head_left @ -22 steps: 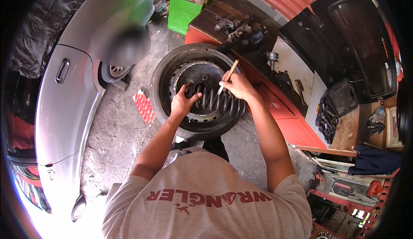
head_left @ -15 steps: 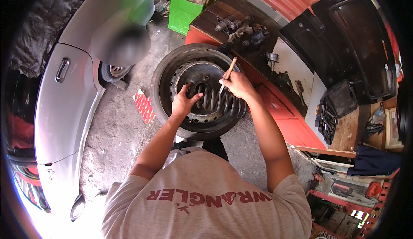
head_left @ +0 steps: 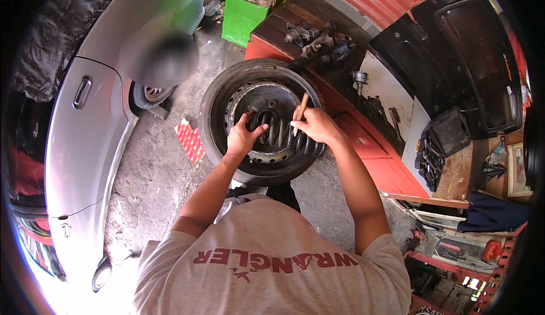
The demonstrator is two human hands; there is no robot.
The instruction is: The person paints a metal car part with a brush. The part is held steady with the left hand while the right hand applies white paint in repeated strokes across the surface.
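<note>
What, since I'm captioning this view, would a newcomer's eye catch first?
Probably the dark coil spring over the central wheel, with the left hand at the spring's left end and the right hand gripping a wooden-handled tool. Next come the silver car along the left side and the red cabinet right of the wheel.

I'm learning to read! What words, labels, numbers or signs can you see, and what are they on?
I'll describe the writing, not copy it:
Shirt: big dark-red letters, clear.
Black panel: small orange lettering, too small to read surely.
Red-and-white sheet: repeated marks, too small.
Lower right edge: pale letters, cut off.
</note>
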